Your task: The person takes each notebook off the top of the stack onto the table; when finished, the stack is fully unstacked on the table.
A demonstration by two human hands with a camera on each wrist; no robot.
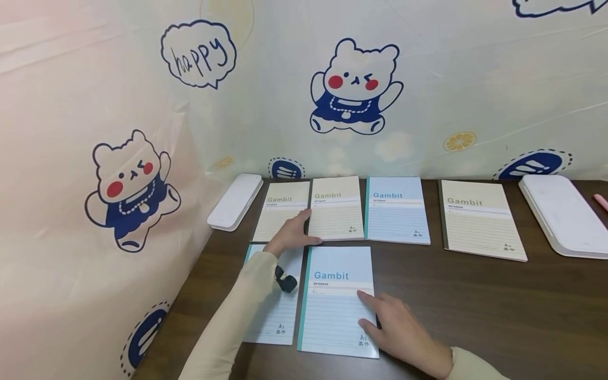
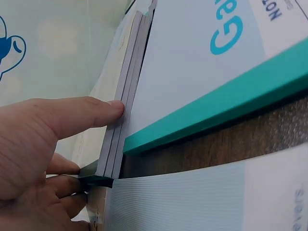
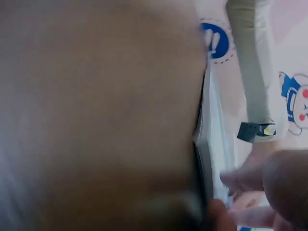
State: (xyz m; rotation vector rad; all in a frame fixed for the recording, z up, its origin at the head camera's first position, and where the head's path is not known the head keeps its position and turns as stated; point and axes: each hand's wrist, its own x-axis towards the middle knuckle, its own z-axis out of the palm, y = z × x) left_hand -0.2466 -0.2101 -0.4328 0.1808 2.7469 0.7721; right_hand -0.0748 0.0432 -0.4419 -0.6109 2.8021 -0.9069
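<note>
My left hand is at the near left corner of the middle cream "Gambit" notebook in the back row. Close up in the left wrist view, its straight thumb touches the edges of stacked notebooks, while the other fingers lie by the dark spine. My right hand rests its fingertips on the right part of a blue notebook with a green spine in front. A second blue notebook lies to its left, partly covered by the left forearm. The right wrist view is blurred.
Along the back lie another cream notebook at left, a blue one, and a cream one farther right. White cases flank the rows. A pink object shows at the right edge. Printed cloth hangs behind.
</note>
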